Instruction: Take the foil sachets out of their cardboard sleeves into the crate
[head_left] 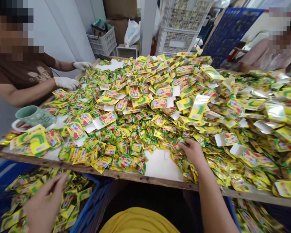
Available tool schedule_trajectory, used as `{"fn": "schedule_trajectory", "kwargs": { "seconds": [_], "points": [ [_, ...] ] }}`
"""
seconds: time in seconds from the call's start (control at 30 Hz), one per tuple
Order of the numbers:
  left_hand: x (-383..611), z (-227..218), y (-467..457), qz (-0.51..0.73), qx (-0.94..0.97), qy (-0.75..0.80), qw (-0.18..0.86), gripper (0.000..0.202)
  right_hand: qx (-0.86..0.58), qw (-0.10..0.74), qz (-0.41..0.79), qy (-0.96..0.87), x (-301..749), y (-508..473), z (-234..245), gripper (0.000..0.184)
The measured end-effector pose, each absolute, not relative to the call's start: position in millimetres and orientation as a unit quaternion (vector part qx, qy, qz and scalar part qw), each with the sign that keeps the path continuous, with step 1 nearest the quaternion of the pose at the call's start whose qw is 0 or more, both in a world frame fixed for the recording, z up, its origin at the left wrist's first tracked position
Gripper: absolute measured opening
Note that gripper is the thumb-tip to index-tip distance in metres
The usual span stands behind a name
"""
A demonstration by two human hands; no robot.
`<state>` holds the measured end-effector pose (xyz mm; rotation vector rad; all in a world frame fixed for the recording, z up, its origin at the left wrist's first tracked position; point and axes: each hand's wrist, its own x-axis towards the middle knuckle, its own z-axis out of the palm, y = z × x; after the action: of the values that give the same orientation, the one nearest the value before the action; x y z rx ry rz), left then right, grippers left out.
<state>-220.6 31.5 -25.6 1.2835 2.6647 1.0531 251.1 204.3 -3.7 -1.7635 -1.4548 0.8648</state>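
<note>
My right hand (194,152) reaches onto the table, its fingertips closed on a small green and yellow wrapped packet (178,144) at the edge of a heap. Loose packets (126,161) with watermelon pictures lie thickly to the left of a bare white patch of the table (161,165). My left hand (47,200), smeared by motion, hangs over a blue crate (87,207) at the lower left. Its thumb and forefinger look apart, and no object shows between them. Yellow and green boxes (70,210) fill that crate.
Open-ended yellow boxes (165,92) are heaped across the table's middle and right. A green mug (32,115) stands at the left edge. One co-worker's gloved hands (66,83) are at the far left; another person (264,55) is at the right. White crates (177,38) stand behind.
</note>
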Motion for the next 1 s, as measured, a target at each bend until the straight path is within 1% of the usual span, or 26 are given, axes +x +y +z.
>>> {"fn": "schedule_trajectory", "kwargs": {
  "seconds": [0.03,0.1,0.17,0.23,0.3,0.37,0.43,0.5,0.57,0.6,0.67,0.77,0.87,0.93,1.0],
  "points": [
    [-188.2,-17.5,49.2,0.376,0.455,0.807,0.032,0.02,-0.67,0.341,0.343,-0.563,254.2,208.0,-3.5,0.026],
    [-120.6,-5.0,82.2,0.418,0.577,0.687,0.142,0.017,-0.651,0.34,0.362,-0.573,248.2,212.8,-6.3,0.026],
    [-58.5,-0.4,109.9,0.417,0.665,0.57,0.243,0.016,-0.633,0.336,0.368,-0.592,232.5,213.3,-12.5,0.021],
    [-9.8,-3.6,132.0,0.393,0.7,0.506,0.314,0.018,-0.61,0.326,0.374,-0.618,218.8,208.0,-18.5,0.011],
    [23.0,-11.2,148.7,0.366,0.711,0.495,0.34,0.02,-0.576,0.312,0.39,-0.647,215.3,197.4,-21.9,0.008],
    [42.1,-18.9,159.6,0.333,0.717,0.515,0.331,0.028,-0.549,0.314,0.419,-0.652,221.8,184.4,-23.1,0.015],
    [51.8,-23.4,164.3,0.292,0.723,0.542,0.313,0.033,-0.56,0.357,0.451,-0.597,232.2,172.5,-23.9,0.021],
    [56.7,-23.8,164.7,0.255,0.729,0.56,0.3,0.034,-0.593,0.422,0.478,-0.491,239.0,163.7,-26.0,0.028],
    [60.2,-21.4,164.4,0.237,0.729,0.571,0.293,0.031,-0.61,0.462,0.496,-0.41,238.4,158.2,-29.9,0.035],
    [62.1,-19.8,164.8,0.241,0.723,0.576,0.296,0.026,-0.612,0.469,0.502,-0.391,235.3,156.3,-32.4,0.038],
    [66.8,-17.3,166.7,0.28,0.685,0.58,0.339,0.014,-0.613,0.472,0.505,-0.382,225.6,153.4,-37.7,0.04],
    [74.2,-15.6,167.9,0.346,0.616,0.567,0.424,0.014,-0.619,0.483,0.497,-0.37,209.2,148.2,-43.7,0.037],
    [77.2,-15.9,161.2,0.383,0.532,0.541,0.528,0.009,-0.61,0.516,0.466,-0.381,199.5,142.2,-45.6,0.032],
    [74.4,-16.5,155.0,0.382,0.463,0.51,0.615,0.012,-0.596,0.532,0.453,-0.395,199.1,139.6,-44.7,0.031],
    [68.0,-15.3,153.4,0.326,0.461,0.488,0.666,0.017,-0.593,0.533,0.44,-0.414,204.3,138.1,-41.7,0.03]
  ]
}}
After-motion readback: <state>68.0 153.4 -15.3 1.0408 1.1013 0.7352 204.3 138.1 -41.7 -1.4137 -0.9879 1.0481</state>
